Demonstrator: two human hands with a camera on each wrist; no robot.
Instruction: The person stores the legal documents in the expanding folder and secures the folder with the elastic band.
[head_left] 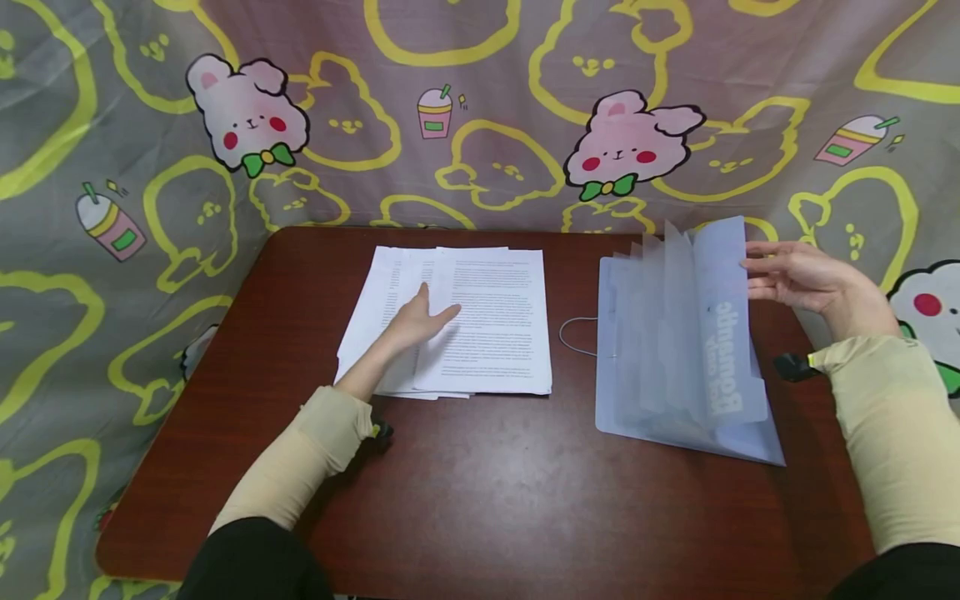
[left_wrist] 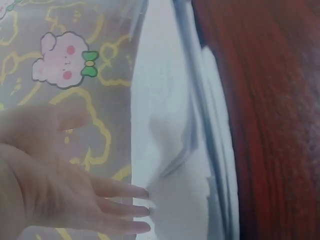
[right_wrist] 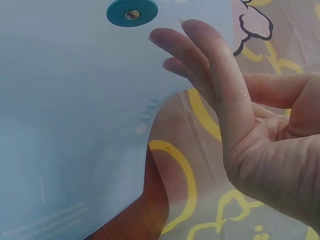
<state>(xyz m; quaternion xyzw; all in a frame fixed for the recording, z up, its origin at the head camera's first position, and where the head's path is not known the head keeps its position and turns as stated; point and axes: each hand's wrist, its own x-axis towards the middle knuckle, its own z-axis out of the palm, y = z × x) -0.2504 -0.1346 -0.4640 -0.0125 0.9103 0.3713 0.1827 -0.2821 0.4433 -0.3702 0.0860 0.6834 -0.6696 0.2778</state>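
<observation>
Printed sheets (head_left: 498,325) lie in a loose stack on the table, and the left hand (head_left: 416,321) is over them with fingers extended. In the left wrist view the fingertips of the left hand (left_wrist: 75,195) meet the pale paper (left_wrist: 170,100). A light-blue expanding folder (head_left: 727,333) stands partly fanned at the right, its translucent dividers spread. The right hand (head_left: 810,279) is at the folder's raised cover, fingers loosely extended. In the right wrist view the right hand (right_wrist: 240,110) is beside the blue cover (right_wrist: 65,100), near its teal button (right_wrist: 132,12); contact is unclear.
A thin elastic loop (head_left: 577,336) sticks out from the folder's left side onto the brown table (head_left: 480,492). Behind the table hangs a patterned cloth (head_left: 495,100) with rabbit faces, which also covers the left side.
</observation>
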